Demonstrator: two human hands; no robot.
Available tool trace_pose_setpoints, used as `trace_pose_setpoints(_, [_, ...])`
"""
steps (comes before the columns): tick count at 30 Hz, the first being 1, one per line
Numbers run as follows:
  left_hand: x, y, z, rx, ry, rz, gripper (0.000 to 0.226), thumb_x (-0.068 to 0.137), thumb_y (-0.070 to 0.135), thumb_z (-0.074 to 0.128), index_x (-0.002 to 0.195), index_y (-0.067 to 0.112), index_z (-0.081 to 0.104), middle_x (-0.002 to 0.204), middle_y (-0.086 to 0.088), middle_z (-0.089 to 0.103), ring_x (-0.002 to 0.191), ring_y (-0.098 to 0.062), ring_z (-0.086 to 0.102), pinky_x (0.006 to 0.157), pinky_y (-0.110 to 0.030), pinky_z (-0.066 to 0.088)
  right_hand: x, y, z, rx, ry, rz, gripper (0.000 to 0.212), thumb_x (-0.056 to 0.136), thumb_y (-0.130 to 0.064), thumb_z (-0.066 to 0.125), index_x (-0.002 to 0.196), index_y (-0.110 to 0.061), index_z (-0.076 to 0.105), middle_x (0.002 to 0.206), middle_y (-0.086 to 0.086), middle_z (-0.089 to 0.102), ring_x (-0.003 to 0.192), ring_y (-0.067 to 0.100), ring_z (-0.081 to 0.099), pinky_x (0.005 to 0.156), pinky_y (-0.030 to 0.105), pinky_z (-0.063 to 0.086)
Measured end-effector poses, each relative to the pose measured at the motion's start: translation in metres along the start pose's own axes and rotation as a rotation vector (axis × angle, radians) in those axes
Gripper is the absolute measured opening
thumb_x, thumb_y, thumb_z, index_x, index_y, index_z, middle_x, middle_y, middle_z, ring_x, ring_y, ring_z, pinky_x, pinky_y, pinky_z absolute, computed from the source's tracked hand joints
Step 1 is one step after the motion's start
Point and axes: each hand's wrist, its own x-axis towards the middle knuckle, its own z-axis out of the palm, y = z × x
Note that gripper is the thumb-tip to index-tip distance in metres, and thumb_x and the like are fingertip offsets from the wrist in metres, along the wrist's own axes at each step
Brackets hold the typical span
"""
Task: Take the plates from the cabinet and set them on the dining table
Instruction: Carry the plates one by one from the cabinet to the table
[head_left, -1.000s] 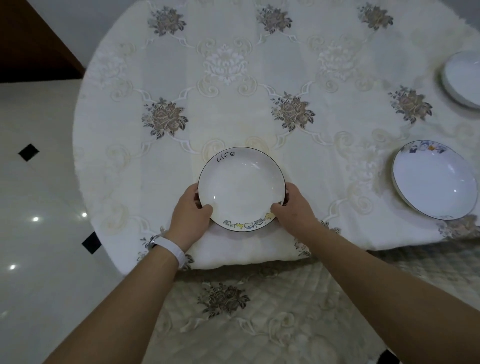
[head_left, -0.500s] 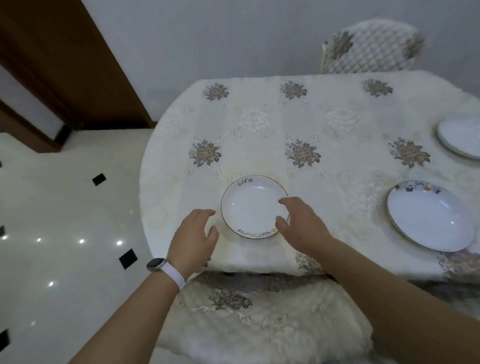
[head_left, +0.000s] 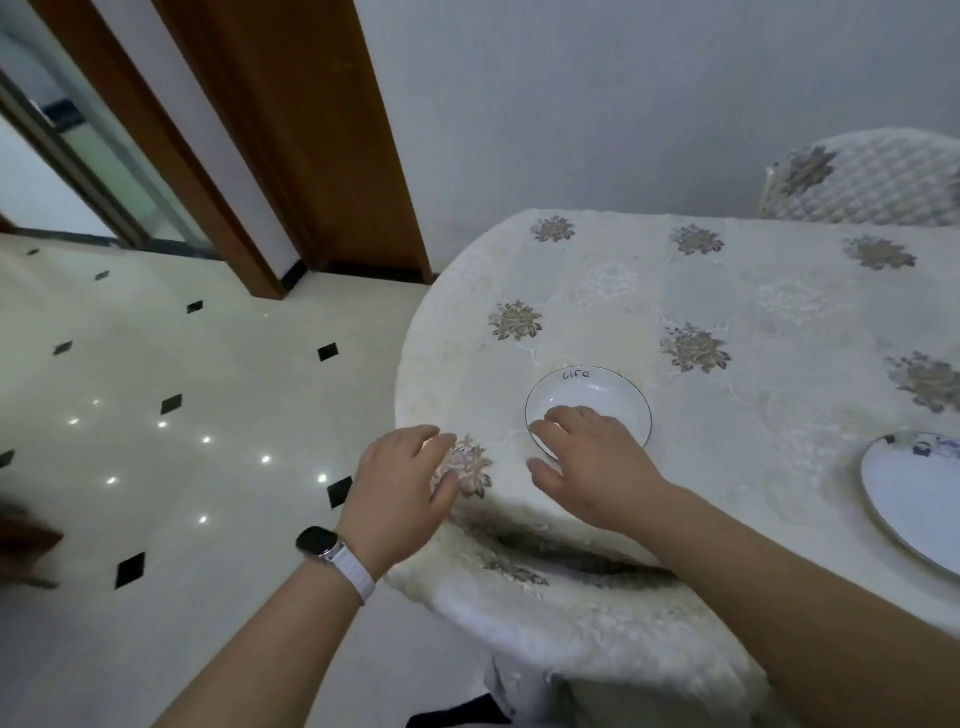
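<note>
A small white plate (head_left: 597, 397) with a dark rim and the word "Life" lies flat on the dining table (head_left: 779, 332), near its left front edge. My right hand (head_left: 592, 462) hovers over the plate's near side, fingers apart and empty, hiding part of the rim. My left hand (head_left: 402, 483), with a white watch strap on the wrist, is open and empty over the table's edge, left of the plate. A larger white plate (head_left: 919, 499) with blue print lies at the right edge of the view, partly cut off.
A cream tablecloth with brown flower patterns covers the table. A padded chair seat (head_left: 571, 613) sits tucked under the near edge; another padded chair back (head_left: 862, 176) stands at the far side. Glossy tiled floor (head_left: 182, 415) spreads to the left, with brown door frames (head_left: 322, 140) behind.
Both hands have let go of the small plate and drawn back toward me. The view has swung left and up, bringing the floor and door frames into sight.
</note>
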Motion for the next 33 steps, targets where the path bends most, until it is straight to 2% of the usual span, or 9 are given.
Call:
trace_pose_setpoints(4, [-0.037,-0.014,-0.020,0.040,0.044,-0.077,0.039,0.087,0.040,0.050,0.115,0.018,0.068,0.114,-0.007,0.068,0.105,-0.027,0.062,0.093,-0.043,0.048,-0.002,-0.035,0.001,0.008,-0.001,-0.104,0.054,0.087,-0.051,0.034,0.119,-0.018,0.063,0.118,0.007,0.063,0.106,0.029,0.058,0.085,0.042,0.047])
trace_pose_setpoints(11, [-0.091,-0.047,-0.047,0.128,0.075,-0.157,0.041,0.087,0.042,0.047,0.114,0.020,0.067,0.113,-0.006,0.068,0.104,-0.027,0.063,0.092,-0.041,0.048,0.007,-0.095,-0.005,-0.023,-0.008,-0.225,0.041,0.086,-0.046,0.042,0.107,-0.019,0.065,0.106,0.003,0.063,0.097,0.028,0.059,0.080,0.039,0.047])
trace_pose_setpoints(17, [-0.142,-0.091,-0.069,0.137,0.213,-0.258,0.041,0.087,0.041,0.047,0.114,0.018,0.067,0.110,-0.004,0.067,0.103,-0.025,0.062,0.093,-0.036,0.045,0.023,-0.171,-0.001,-0.078,-0.032,-0.385,0.046,0.086,-0.047,0.039,0.111,-0.019,0.065,0.110,0.004,0.064,0.097,0.028,0.060,0.081,0.040,0.048])
trace_pose_setpoints(20, [-0.182,-0.125,-0.081,0.145,0.257,-0.320,0.039,0.086,0.041,0.050,0.114,0.019,0.066,0.112,-0.002,0.065,0.105,-0.024,0.059,0.096,-0.035,0.037,0.034,-0.230,0.006,-0.104,-0.070,-0.485,0.055,0.089,-0.052,0.030,0.125,-0.022,0.058,0.126,0.003,0.058,0.115,0.025,0.054,0.095,0.041,0.042])
trace_pose_setpoints(23, [-0.234,-0.167,-0.098,0.165,0.251,-0.404,0.039,0.088,0.041,0.050,0.117,0.021,0.065,0.115,-0.002,0.065,0.109,-0.024,0.059,0.096,-0.039,0.042,0.041,-0.299,0.021,-0.120,-0.086,-0.574,0.057,0.092,-0.055,0.024,0.134,-0.026,0.049,0.136,-0.002,0.050,0.125,0.020,0.044,0.102,0.037,0.033])
trace_pose_setpoints(26, [-0.291,-0.211,-0.117,0.184,0.273,-0.504,0.040,0.089,0.043,0.047,0.117,0.021,0.066,0.116,-0.003,0.065,0.109,-0.025,0.059,0.095,-0.040,0.043,0.043,-0.370,0.040,-0.099,-0.087,-0.641,0.064,0.087,-0.058,0.018,0.131,-0.025,0.051,0.135,-0.002,0.051,0.125,0.021,0.045,0.103,0.037,0.032])
trace_pose_setpoints(33, [-0.415,-0.305,-0.145,0.217,0.370,-0.662,0.039,0.089,0.041,0.047,0.115,0.019,0.066,0.114,-0.003,0.065,0.105,-0.025,0.059,0.091,-0.038,0.043,0.042,-0.528,0.074,-0.120,-0.072,-0.815,0.057,0.090,-0.055,0.027,0.126,-0.023,0.057,0.128,0.000,0.057,0.119,0.023,0.052,0.099,0.039,0.038])
